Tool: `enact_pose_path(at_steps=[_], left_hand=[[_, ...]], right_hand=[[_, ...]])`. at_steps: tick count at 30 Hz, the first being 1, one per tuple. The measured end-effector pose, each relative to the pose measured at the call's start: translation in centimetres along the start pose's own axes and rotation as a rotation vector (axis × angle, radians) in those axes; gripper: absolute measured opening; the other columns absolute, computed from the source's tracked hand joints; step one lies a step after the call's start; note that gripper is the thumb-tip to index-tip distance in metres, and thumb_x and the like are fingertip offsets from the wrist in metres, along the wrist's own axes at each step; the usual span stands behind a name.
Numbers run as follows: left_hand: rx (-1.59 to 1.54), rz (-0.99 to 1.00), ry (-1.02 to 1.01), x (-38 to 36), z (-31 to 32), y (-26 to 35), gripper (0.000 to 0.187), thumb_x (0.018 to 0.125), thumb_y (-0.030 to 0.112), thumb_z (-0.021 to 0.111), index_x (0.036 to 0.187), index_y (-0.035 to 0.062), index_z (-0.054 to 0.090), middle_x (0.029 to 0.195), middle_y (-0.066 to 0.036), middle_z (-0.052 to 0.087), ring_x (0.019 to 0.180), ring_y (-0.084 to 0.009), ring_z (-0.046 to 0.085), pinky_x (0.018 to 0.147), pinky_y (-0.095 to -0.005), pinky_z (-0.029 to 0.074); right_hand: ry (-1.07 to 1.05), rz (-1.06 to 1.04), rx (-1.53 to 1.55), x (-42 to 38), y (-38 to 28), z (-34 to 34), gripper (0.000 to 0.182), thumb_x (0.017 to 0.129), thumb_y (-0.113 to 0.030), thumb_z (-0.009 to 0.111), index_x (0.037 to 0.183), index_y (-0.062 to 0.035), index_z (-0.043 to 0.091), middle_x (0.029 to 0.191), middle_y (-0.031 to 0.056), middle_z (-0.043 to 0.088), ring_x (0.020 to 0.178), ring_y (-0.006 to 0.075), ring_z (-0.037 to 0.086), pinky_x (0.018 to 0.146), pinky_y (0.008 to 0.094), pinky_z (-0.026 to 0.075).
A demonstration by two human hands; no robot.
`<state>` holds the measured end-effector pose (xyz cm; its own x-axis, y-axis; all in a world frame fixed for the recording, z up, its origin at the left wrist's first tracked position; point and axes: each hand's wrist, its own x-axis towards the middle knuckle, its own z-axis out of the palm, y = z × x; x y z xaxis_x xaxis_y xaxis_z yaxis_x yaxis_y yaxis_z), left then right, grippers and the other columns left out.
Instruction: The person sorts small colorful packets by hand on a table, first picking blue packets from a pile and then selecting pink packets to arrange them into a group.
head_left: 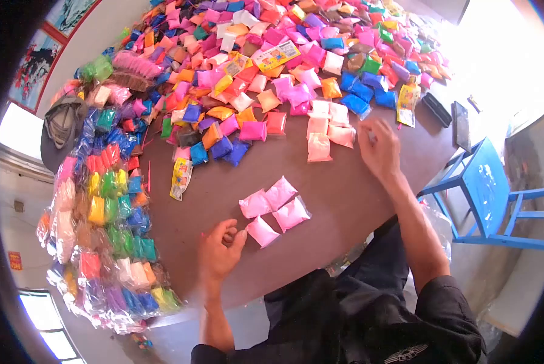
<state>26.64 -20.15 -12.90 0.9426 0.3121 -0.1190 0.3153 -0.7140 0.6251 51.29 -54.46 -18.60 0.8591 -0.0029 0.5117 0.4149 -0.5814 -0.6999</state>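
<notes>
My left hand (222,247) is beside a small group of light pink packets (263,232) lying on the brown table (202,176). Its fingers are loosely bent, the thumb stands apart, and nothing shows in it. My right hand (379,148) is just right of a cluster of pale peach packets (319,147), with loosely curled fingers and nothing visible between them. Close beyond its fingertips lies a blue packet (355,104) in clear wrap. The packets look soft and pillow-shaped; their contents cannot be told.
A large heap of mixed-colour packets (254,130) covers the far side. Bagged packets (111,212) line the left edge. Yellow printed cards (181,179) lie among them. At right are a black case (437,109), a dark phone-like object (461,126) and a blue stool (487,182).
</notes>
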Motion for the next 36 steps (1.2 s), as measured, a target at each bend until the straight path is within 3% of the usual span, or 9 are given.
enact_pose_path(at_steps=[4, 7, 10, 16, 18, 26, 31, 33, 36], left_hand=[[0.07, 0.19, 0.193, -1.4, 1.4, 0.1, 0.051, 0.088, 0.025, 0.085, 0.129, -0.0007, 0.071, 0.14, -0.021, 0.067, 0.119, -0.031, 0.069, 0.092, -0.041, 0.06], [0.205, 0.275, 0.272, -1.1, 1.9, 1.1, 0.062, 0.087, 0.035, 0.086, 0.136, 0.0004, 0.068, 0.155, -0.023, 0.056, 0.139, -0.0402, 0.055, 0.11, -0.0513, 0.05], [0.269, 0.372, 0.222, -0.5, 2.2, 2.6, 0.072, 0.087, 0.044, 0.085, 0.14, 0.0002, 0.064, 0.157, -0.025, 0.053, 0.143, -0.0466, 0.05, 0.121, -0.0578, 0.038], [0.019, 0.408, 0.249, 1.2, 6.2, -1.6, 0.084, 0.09, 0.059, 0.078, 0.146, -0.0007, 0.06, 0.159, -0.029, 0.049, 0.144, -0.05, 0.046, 0.121, -0.059, 0.037], [-0.041, 0.396, 0.265, 1.3, 6.5, -2.0, 0.086, 0.092, 0.064, 0.074, 0.146, -0.0015, 0.059, 0.159, -0.029, 0.049, 0.144, -0.0495, 0.046, 0.121, -0.0589, 0.037], [-0.248, 0.262, 0.264, 1.4, 5.9, -1.6, 0.088, 0.097, 0.07, 0.064, 0.142, -0.0062, 0.061, 0.153, -0.028, 0.056, 0.142, -0.0467, 0.051, 0.12, -0.0563, 0.04], [-0.156, 0.286, 0.262, 1.4, 5.7, -2.5, 0.081, 0.099, 0.065, 0.066, 0.137, -0.0067, 0.064, 0.148, -0.028, 0.06, 0.138, -0.0457, 0.055, 0.117, -0.0547, 0.042], [-0.146, 0.316, 0.27, 1.6, 5.8, -2.2, 0.079, 0.1, 0.063, 0.067, 0.137, -0.0065, 0.064, 0.147, -0.028, 0.061, 0.136, -0.0451, 0.057, 0.116, -0.054, 0.043], [-0.099, 0.395, 0.34, 1.7, 5.1, -0.3, 0.051, 0.109, 0.045, 0.063, 0.132, 0.0, 0.07, 0.138, -0.022, 0.068, 0.128, -0.0418, 0.064, 0.111, -0.0481, 0.05]], right_hand=[[-0.014, -0.103, -0.107, -3.2, -1.3, -1.3, 0.014, 0.093, -0.01, 0.073, 0.107, -0.0068, 0.075, 0.112, 0.0156, 0.073, 0.102, 0.0374, 0.073, 0.089, 0.0459, 0.059], [-0.042, -0.091, -0.117, -4.1, -2.3, -1.9, 0.016, 0.092, -0.011, 0.073, 0.107, -0.007, 0.075, 0.116, 0.0159, 0.072, 0.109, 0.0382, 0.07, 0.093, 0.0467, 0.057], [-0.038, -0.089, -0.119, -3.9, -3.0, -1.9, 0.016, 0.092, -0.011, 0.074, 0.107, -0.0077, 0.076, 0.115, 0.0149, 0.073, 0.109, 0.0374, 0.07, 0.094, 0.0465, 0.057], [-0.033, -0.235, -0.218, 2.2, -2.6, -1.6, 0.022, 0.091, -0.015, 0.074, 0.112, -0.0073, 0.076, 0.121, 0.0111, 0.074, 0.114, 0.0343, 0.07, 0.093, 0.0478, 0.056], [-0.078, -0.219, -0.262, 5.4, -2.2, -0.5, 0.029, 0.092, -0.016, 0.072, 0.119, -0.0065, 0.075, 0.127, 0.0124, 0.073, 0.122, 0.0362, 0.068, 0.1, 0.0483, 0.054], [-0.233, -0.334, -0.318, 16.3, 0.3, 8.8, 0.047, 0.094, -0.019, 0.067, 0.14, -0.01, 0.065, 0.148, 0.0157, 0.061, 0.14, 0.0364, 0.057, 0.108, 0.0523, 0.051], [-0.113, -0.418, -0.405, 19.0, 1.8, 12.0, 0.045, 0.096, -0.03, 0.067, 0.138, -0.0155, 0.066, 0.143, 0.0137, 0.062, 0.137, 0.0353, 0.057, 0.106, 0.0552, 0.048], [-0.214, -0.399, -0.468, 18.5, 2.6, 11.4, 0.044, 0.096, -0.035, 0.068, 0.134, -0.0135, 0.069, 0.137, 0.013, 0.065, 0.126, 0.0329, 0.064, 0.105, 0.0529, 0.046], [-0.22, -0.404, -0.447, 17.4, 3.5, 10.2, 0.039, 0.094, -0.034, 0.07, 0.125, -0.0114, 0.072, 0.127, 0.0116, 0.068, 0.116, 0.0316, 0.068, 0.103, 0.0502, 0.047]])
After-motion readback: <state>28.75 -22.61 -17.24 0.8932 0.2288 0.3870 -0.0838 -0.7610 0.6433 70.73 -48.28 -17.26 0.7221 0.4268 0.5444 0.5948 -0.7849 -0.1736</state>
